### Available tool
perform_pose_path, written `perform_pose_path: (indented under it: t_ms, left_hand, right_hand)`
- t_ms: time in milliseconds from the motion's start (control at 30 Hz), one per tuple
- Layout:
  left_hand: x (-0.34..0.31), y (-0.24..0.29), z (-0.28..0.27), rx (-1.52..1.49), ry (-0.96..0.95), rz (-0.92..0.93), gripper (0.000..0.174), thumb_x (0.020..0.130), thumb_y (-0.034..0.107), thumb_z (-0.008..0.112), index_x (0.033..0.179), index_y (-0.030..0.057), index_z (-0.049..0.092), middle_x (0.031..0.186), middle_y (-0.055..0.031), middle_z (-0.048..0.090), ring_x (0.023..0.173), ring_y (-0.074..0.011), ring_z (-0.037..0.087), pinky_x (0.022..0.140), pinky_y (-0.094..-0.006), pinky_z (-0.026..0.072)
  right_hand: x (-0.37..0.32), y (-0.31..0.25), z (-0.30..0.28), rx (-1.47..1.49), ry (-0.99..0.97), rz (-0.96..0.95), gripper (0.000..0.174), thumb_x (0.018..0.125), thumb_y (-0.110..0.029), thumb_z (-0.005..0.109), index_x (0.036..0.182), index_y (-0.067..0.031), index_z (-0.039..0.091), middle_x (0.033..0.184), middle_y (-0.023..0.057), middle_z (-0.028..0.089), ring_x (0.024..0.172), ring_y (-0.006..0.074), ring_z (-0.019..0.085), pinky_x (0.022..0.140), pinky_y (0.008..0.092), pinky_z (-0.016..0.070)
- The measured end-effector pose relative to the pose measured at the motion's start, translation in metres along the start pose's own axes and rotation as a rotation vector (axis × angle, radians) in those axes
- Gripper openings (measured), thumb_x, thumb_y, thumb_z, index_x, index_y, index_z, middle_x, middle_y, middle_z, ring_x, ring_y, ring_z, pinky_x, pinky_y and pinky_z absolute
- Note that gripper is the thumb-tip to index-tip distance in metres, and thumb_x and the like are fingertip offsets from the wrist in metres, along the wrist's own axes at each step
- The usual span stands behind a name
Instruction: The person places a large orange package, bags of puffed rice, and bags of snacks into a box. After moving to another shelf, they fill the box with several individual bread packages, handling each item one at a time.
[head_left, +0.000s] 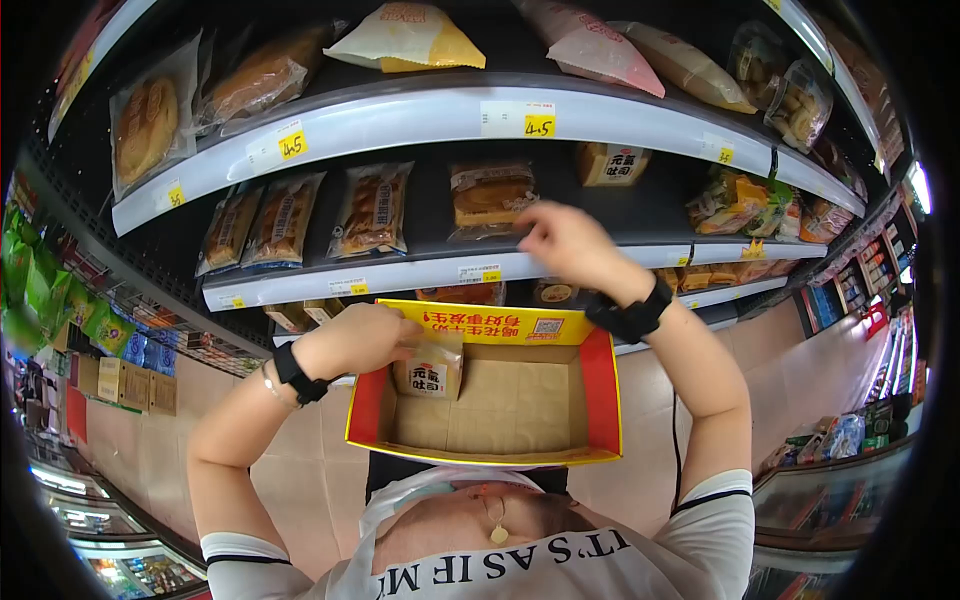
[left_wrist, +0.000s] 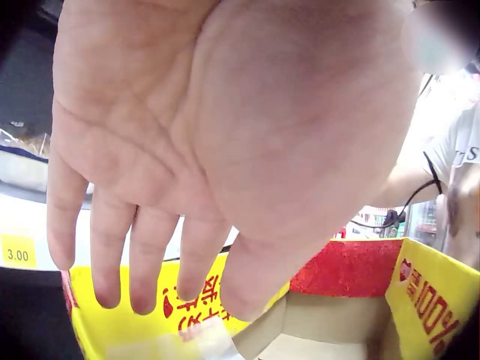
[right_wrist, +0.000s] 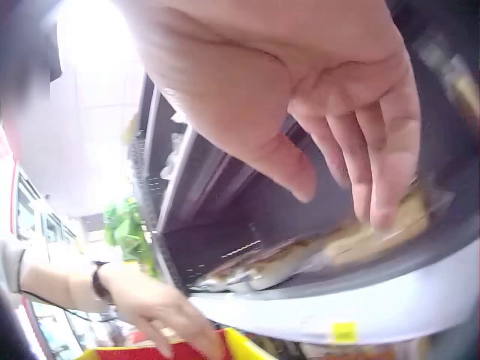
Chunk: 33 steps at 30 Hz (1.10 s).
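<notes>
My right hand [head_left: 572, 240] reaches over the middle shelf, its fingertips close to the front of a wrapped bread loaf [head_left: 492, 196]. Its thumb and fingers are apart with nothing between them in the right wrist view, where the bread pack [right_wrist: 382, 234] lies just beneath the fingertips. The left hand [head_left: 362, 340] is at the left back corner of a yellow and red cardboard box [head_left: 602, 395]. In the left wrist view its fingers hang straight beside the box's yellow flap [left_wrist: 105, 330]. A clear-wrapped toast pack [head_left: 428, 378] stands inside the box, right below those fingers.
Several long bread packs [head_left: 370, 210] lie on the left of the middle shelf [head_left: 420, 262]. Another toast pack [head_left: 612, 165] stands farther back. The upper shelf's edge [head_left: 400, 128] overhangs the right hand. Snack bags [head_left: 742, 205] fill the right end.
</notes>
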<state>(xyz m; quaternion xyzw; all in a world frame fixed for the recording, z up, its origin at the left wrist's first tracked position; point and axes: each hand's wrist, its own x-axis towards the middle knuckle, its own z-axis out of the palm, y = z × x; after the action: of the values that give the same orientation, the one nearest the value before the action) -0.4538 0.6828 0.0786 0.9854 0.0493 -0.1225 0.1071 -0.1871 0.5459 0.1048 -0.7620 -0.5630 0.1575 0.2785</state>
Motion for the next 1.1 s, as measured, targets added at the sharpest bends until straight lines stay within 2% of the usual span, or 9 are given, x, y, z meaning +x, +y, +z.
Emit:
perform_pose_path:
  t_ms: [100, 167, 233, 300, 767, 833, 967, 1033, 1100]
  left_hand:
    - [-0.014, -0.002, -0.008, -0.017, 0.080, 0.001, 0.031, 0.078, 0.021, 0.064, 0.106, 0.0074, 0.063, 0.090, -0.0149, 0.064, 0.085, -0.0326, 0.061, 0.073, -0.0420, 0.0490]
    - [-0.022, -0.001, -0.013, -0.051, 0.076, -0.032, 0.032, 0.078, 0.019, 0.064, 0.107, 0.0057, 0.062, 0.093, -0.0154, 0.064, 0.088, -0.0330, 0.061, 0.076, -0.0420, 0.0483]
    - [-0.030, -0.001, -0.017, -0.072, 0.093, -0.035, 0.038, 0.078, 0.018, 0.064, 0.114, 0.0076, 0.059, 0.094, -0.0157, 0.063, 0.089, -0.0340, 0.059, 0.077, -0.0414, 0.0471]
    - [-0.034, 0.000, -0.020, -0.073, 0.082, -0.054, 0.037, 0.078, 0.017, 0.064, 0.113, 0.0068, 0.060, 0.096, -0.0160, 0.064, 0.091, -0.0337, 0.060, 0.078, -0.0410, 0.0471]
    - [-0.045, -0.003, -0.018, -0.262, 0.177, -0.041, 0.028, 0.081, 0.014, 0.061, 0.108, 0.0058, 0.062, 0.100, -0.0153, 0.064, 0.093, -0.0337, 0.059, 0.080, -0.0400, 0.0472]
    - [-0.045, 0.004, -0.025, -0.405, 0.164, -0.014, 0.026, 0.084, 0.013, 0.060, 0.109, 0.0060, 0.062, 0.102, -0.0153, 0.064, 0.094, -0.0335, 0.059, 0.080, -0.0389, 0.0474]
    - [-0.043, 0.016, -0.029, -0.406, 0.161, 0.039, 0.026, 0.085, 0.013, 0.059, 0.111, 0.0060, 0.061, 0.103, -0.0151, 0.064, 0.094, -0.0330, 0.059, 0.081, -0.0376, 0.0477]
    - [-0.042, 0.022, -0.036, -0.430, 0.151, 0.033, 0.026, 0.085, 0.013, 0.060, 0.110, 0.0052, 0.062, 0.102, -0.0152, 0.064, 0.094, -0.0319, 0.060, 0.081, -0.0368, 0.0479]
    - [-0.042, 0.026, -0.041, -0.455, 0.150, 0.048, 0.026, 0.085, 0.013, 0.060, 0.110, 0.0050, 0.062, 0.102, -0.0152, 0.064, 0.094, -0.0317, 0.060, 0.081, -0.0368, 0.0478]
  right_hand:
    - [0.026, 0.068, -0.024, -0.018, 0.686, -0.076, 0.036, 0.079, -0.021, 0.063, 0.110, -0.0027, 0.058, 0.093, 0.0175, 0.065, 0.093, 0.0338, 0.061, 0.081, 0.0387, 0.0474]
    - [0.053, 0.130, -0.058, -0.174, 0.827, 0.092, 0.037, 0.078, -0.020, 0.063, 0.109, -0.0005, 0.058, 0.104, 0.0191, 0.062, 0.102, 0.0356, 0.057, 0.086, 0.0387, 0.0456]
    - [0.056, 0.141, -0.091, -0.287, 0.807, 0.150, 0.032, 0.079, -0.019, 0.062, 0.105, -0.0001, 0.059, 0.108, 0.0188, 0.060, 0.105, 0.0361, 0.055, 0.088, 0.0399, 0.0437]
    - [0.072, 0.172, -0.105, -0.296, 0.941, -0.089, 0.027, 0.080, -0.018, 0.059, 0.102, -0.0021, 0.061, 0.106, 0.0183, 0.061, 0.104, 0.0365, 0.054, 0.089, 0.0411, 0.0422]
    - [0.064, 0.173, -0.109, -0.569, 0.791, 0.039, 0.024, 0.082, -0.018, 0.056, 0.100, -0.0042, 0.062, 0.104, 0.0180, 0.061, 0.103, 0.0365, 0.054, 0.090, 0.0407, 0.0415]
    - [0.061, 0.173, -0.111, -0.614, 0.924, -0.089, 0.025, 0.078, -0.015, 0.059, 0.100, -0.0049, 0.062, 0.104, 0.0174, 0.061, 0.103, 0.0369, 0.054, 0.089, 0.0416, 0.0424]
    - [0.034, 0.161, -0.112, -0.685, 1.016, -0.016, 0.023, 0.075, -0.011, 0.062, 0.096, -0.0015, 0.063, 0.097, 0.0158, 0.064, 0.093, 0.0321, 0.060, 0.082, 0.0384, 0.0465]
    - [-0.001, 0.128, -0.108, 0.414, 0.997, 0.013, 0.019, 0.077, -0.008, 0.064, 0.092, 0.0029, 0.063, 0.089, 0.0133, 0.066, 0.079, 0.0240, 0.063, 0.071, 0.0330, 0.0484]
    - [-0.024, 0.139, -0.113, 0.654, 0.901, 0.168, 0.017, 0.080, -0.009, 0.064, 0.087, 0.0067, 0.064, 0.082, 0.0110, 0.067, 0.068, 0.0173, 0.062, 0.062, 0.0276, 0.0467]
